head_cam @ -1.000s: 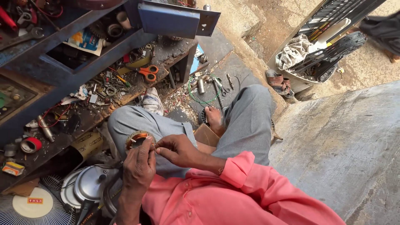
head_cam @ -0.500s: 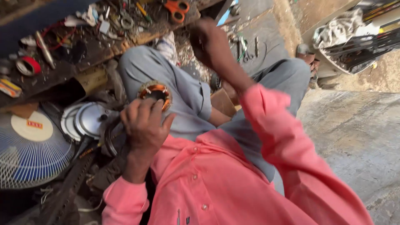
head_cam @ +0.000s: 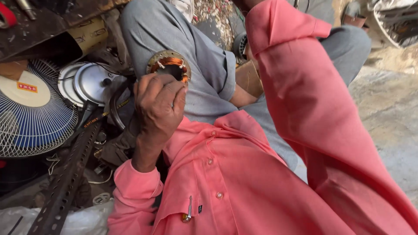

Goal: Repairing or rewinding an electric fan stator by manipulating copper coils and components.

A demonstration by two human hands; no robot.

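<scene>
My left hand point(head_cam: 159, 104) is closed around the lower edge of a round motor stator point(head_cam: 169, 64), a metal ring with copper windings. It holds the stator upright over my left knee in grey trousers. My right arm, in a pink sleeve point(head_cam: 300, 87), stretches forward and up past the top edge of the view. The right hand itself is outside the picture. A pen point(head_cam: 188, 211) is clipped in my shirt pocket.
At the left lie a blue fan with a wire guard point(head_cam: 30, 117) and round metal covers point(head_cam: 85, 82). A perforated steel angle bar point(head_cam: 65, 174) runs down to the lower left beside a white bag point(head_cam: 82, 219). A cardboard piece point(head_cam: 248, 78) sits between my legs. Concrete floor point(head_cam: 387, 122) lies on the right.
My right hand has left the stator and reached forward, passing out of the top of the view. The left hand keeps hold of the stator. The view has tipped down and closer.
</scene>
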